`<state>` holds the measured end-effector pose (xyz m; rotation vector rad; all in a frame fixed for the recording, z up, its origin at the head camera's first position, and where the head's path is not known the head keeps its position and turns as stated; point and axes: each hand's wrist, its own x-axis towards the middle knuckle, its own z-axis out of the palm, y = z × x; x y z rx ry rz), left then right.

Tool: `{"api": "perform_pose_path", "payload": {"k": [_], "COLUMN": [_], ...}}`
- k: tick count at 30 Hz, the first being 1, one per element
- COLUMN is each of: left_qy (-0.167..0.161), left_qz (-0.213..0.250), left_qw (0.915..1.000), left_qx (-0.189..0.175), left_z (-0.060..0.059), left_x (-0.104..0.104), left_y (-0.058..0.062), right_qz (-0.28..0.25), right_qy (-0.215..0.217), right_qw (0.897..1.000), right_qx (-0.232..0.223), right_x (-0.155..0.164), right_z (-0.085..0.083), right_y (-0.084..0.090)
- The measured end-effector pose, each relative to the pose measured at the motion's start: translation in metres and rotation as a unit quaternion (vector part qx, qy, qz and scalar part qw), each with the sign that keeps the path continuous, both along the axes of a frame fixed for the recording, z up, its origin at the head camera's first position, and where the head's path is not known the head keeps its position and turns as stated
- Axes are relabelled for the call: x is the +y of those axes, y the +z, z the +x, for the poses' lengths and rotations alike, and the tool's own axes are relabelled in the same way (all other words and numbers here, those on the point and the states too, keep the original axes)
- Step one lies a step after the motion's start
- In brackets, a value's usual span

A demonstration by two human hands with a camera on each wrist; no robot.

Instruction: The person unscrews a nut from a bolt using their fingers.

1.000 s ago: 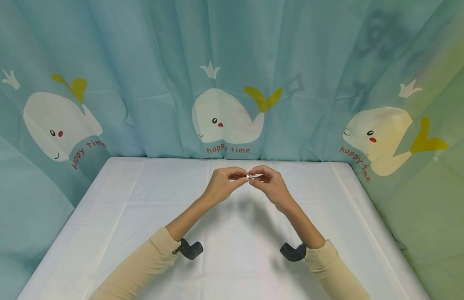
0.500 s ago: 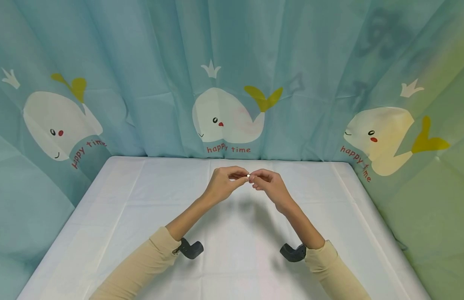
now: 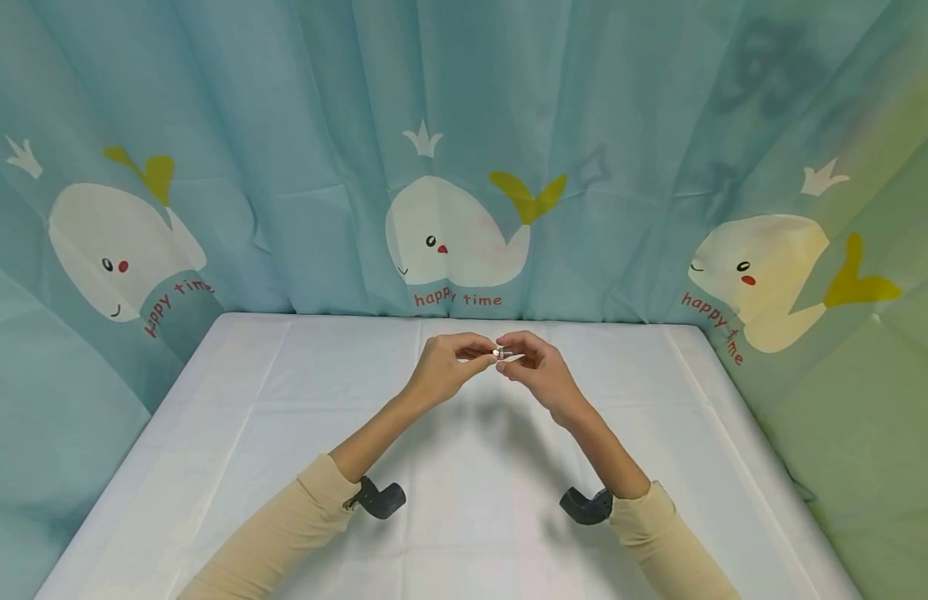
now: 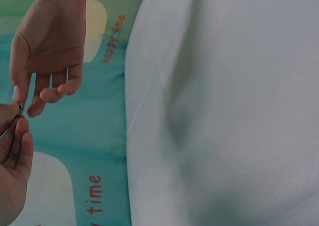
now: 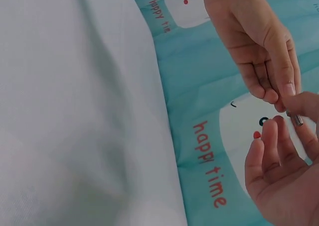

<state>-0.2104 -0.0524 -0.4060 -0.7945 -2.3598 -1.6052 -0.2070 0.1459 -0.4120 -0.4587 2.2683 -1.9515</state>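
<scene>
A small metal bolt (image 3: 506, 353) with a pale end is held between both hands above the table; its threaded shank (image 5: 298, 120) shows in the right wrist view. My left hand (image 3: 451, 365) pinches the pale end between thumb and fingers. From the other side, my right hand (image 3: 541, 375) has its curled thumb and index finger round the bolt, thumb below and index above, with the shank pointing into the palm. Fingertips cover part of the bolt, and any nut on it is too small to make out.
A white cloth covers the table (image 3: 464, 483) beneath the hands. Behind and at both sides hangs a blue-green curtain (image 3: 321, 242) printed with whales. Dark curved wrist mounts (image 3: 383, 498) stick inward from the sleeves.
Half a second ago the right thumb and fingers were closed together over the bolt, hiding its shank; now they are spread wider and the shank shows. The left hand has stayed put.
</scene>
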Motion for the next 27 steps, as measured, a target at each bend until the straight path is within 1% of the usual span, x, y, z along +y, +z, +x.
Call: {"api": "perform_pose_path", "payload": {"k": [3,6,10,13,19,27], "left_qy": [0.001,0.001,-0.001,-0.004,-0.004,0.001], "left_qz": [-0.001,-0.001,0.000,0.004,0.003,0.002], "left_qw": [1.0000,1.0000,1.0000,1.0000,1.0000,1.0000], "left_qx": [0.006,0.004,-0.002,-0.002,-0.005,-0.008], "left_z": [0.0003,0.0004,0.0009,0.0013,0.0019,0.0032], "left_x": [0.0002,0.0009,0.0016,0.0019,0.0019,0.0010], "left_y": [0.0008,0.0012,0.0011,0.0010,0.0018,0.0034], "right_qz": [0.007,0.010,0.015,0.012,-0.005,-0.031], "right_qy": [-0.011,-0.027,-0.043,-0.044,-0.033,-0.003], "right_qw": [1.000,0.999,0.998,0.998,0.998,0.999], "right_qx": [-0.017,-0.035,-0.048,-0.051,-0.046,-0.014], "right_x": [-0.0003,-0.0004,-0.0007,-0.0005,0.0001,0.0006], "right_z": [0.0005,0.0002,-0.0013,-0.0020,-0.0012,0.0017], "right_y": [0.0011,0.0018,0.0020,0.0020,0.0025,0.0038]}}
